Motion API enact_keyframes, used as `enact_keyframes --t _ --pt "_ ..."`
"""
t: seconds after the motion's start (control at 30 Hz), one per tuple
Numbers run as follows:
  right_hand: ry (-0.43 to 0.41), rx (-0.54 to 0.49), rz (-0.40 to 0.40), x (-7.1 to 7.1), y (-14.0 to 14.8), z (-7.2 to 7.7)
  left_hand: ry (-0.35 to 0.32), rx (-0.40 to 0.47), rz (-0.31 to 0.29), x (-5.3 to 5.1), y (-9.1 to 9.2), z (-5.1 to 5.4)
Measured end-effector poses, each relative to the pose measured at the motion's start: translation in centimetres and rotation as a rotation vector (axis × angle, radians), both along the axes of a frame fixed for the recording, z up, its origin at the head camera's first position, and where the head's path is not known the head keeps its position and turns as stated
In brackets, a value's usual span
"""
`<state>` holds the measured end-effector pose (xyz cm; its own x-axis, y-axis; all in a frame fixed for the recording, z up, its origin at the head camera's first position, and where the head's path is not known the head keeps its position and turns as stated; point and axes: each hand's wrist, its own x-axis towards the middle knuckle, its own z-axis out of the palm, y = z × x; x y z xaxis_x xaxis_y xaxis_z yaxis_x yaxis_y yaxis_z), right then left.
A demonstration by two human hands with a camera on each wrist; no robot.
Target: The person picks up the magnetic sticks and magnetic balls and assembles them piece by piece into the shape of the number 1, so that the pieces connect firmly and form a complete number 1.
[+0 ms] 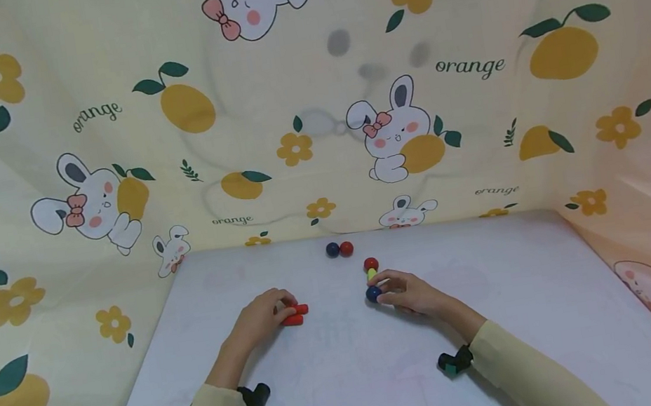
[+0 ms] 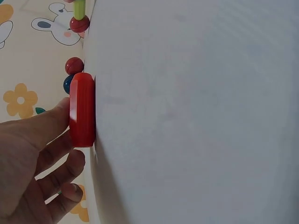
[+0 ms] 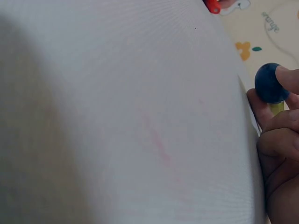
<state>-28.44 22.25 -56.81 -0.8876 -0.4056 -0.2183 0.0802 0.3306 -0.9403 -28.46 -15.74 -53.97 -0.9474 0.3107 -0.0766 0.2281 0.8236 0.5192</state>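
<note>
Two short red sticks [image 1: 293, 320] lie side by side on the left of the white table. My left hand [image 1: 263, 318] pinches the farther one at its left part. In the left wrist view, one faceted red stick [image 2: 82, 112] stands out in front of the fingertips and partly hides them. On the right, a yellow-green stick [image 1: 371, 274] joins a red ball [image 1: 371, 264] at its far end and a blue ball [image 1: 373, 294] at its near end. My right hand [image 1: 412, 294] holds the blue ball between thumb and fingers, also visible in the right wrist view [image 3: 270, 83].
Near the back edge, a dark blue ball [image 1: 332, 250] and another red ball [image 1: 346, 248] touch each other. A patterned cloth [image 1: 265, 141] with rabbits and oranges hangs behind and beside the white table [image 1: 341, 385]. Each wrist wears a black device [image 1: 257, 396].
</note>
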Motion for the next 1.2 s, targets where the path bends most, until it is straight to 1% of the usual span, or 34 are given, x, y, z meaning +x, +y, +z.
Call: enact_keyframes --t 0.3,0.53,0.67,0.83,0.97,1.1,1.2 --pt "-0.001 0.003 0.003 0.0 0.0 0.2 -0.007 -0.005 0.003 -0.1 0.4 0.2" --pt "0.002 0.009 0.007 0.0 0.0 0.2 -0.007 -0.032 0.012 -0.2 0.6 0.3" --pt "-0.01 0.006 -0.002 0.0 0.0 0.2 -0.003 -0.04 0.006 -0.4 0.7 0.3" --pt "-0.018 -0.004 -0.006 0.1 -0.1 0.3 -0.012 -0.024 0.01 -0.5 0.8 0.3" --pt "-0.02 -0.003 -0.008 0.2 -0.1 0.5 -0.017 0.0 0.007 -0.4 0.9 0.5" --pt "-0.013 -0.001 -0.006 0.1 -0.1 0.5 -0.032 0.045 0.006 -0.3 1.2 0.9" --pt "0.005 -0.001 0.001 0.1 -0.1 0.4 -0.029 0.077 -0.004 -0.2 1.6 0.9"
